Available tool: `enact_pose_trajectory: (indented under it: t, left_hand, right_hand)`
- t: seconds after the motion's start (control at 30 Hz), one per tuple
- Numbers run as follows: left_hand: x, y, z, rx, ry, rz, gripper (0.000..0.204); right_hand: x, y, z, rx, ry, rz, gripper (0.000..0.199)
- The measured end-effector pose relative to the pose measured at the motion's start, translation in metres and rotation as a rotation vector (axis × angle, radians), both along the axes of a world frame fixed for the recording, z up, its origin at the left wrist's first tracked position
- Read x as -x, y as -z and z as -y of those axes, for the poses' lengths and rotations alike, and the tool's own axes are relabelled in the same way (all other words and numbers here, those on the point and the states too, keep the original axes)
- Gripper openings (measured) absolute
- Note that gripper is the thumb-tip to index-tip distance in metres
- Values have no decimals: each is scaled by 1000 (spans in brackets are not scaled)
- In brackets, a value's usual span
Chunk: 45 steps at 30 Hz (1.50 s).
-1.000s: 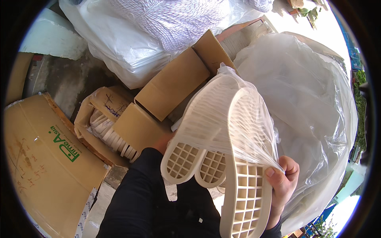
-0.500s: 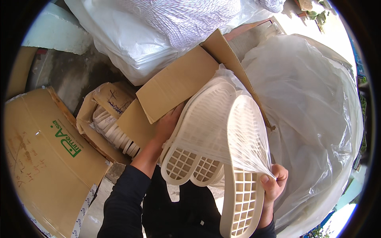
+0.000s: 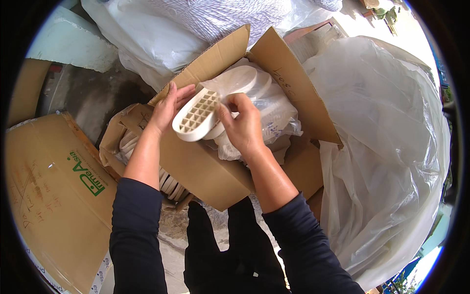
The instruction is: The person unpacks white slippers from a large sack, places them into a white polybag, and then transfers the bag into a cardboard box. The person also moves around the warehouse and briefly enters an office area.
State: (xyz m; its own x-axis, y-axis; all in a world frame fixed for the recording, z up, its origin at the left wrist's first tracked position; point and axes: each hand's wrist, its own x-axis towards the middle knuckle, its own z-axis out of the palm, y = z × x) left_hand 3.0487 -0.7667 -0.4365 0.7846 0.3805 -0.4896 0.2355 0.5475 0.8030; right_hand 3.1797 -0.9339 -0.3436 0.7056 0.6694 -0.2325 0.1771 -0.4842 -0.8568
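Cream shoe soles (image 3: 198, 117) with a grid of hollow cells at the heel lie tilted in an open cardboard box (image 3: 205, 169). A clear plastic bag (image 3: 279, 115) wraps most of them, while the nearest heel sticks out of it. My left hand (image 3: 171, 105) is open, fingers stretched along the box's left flap beside that heel. On the heel's other side, my right hand (image 3: 242, 122) is closed, with thumb and fingers pinching the bag next to the sole's edge. The exact pinch point is partly hidden by the fingers.
A smaller carton (image 3: 120, 142) with several soles stands at the left, beside a large brown carton (image 3: 63, 171). At the right bulges a big translucent plastic sack (image 3: 382, 147). White-purple rope (image 3: 220, 24) lies on plastic sheeting at the back.
The bagged soles have moved away from me, down into the box. My left hand came off the flap's inner side and opened; my right hand moved left and farther away.
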Motion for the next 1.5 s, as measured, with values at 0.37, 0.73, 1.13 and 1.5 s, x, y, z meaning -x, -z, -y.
enact_pose_trajectory:
  t: [0.37,0.73,1.13,1.5]
  left_hand:
    - [-24,35,60,-1141,693,-844,71]
    - [-52,105,38,-1156,494,-415,49]
    - [149,13,200,-968,142,-413,32]
    - [483,140,151,-487,-71,-1424,43]
  right_hand:
    - [16,150,165,289,330,-289,38]
    - [-20,241,65,209,330,-12,80]
    - [42,144,162,165,272,-354,26]
    - [307,176,137,888,-148,-887,55]
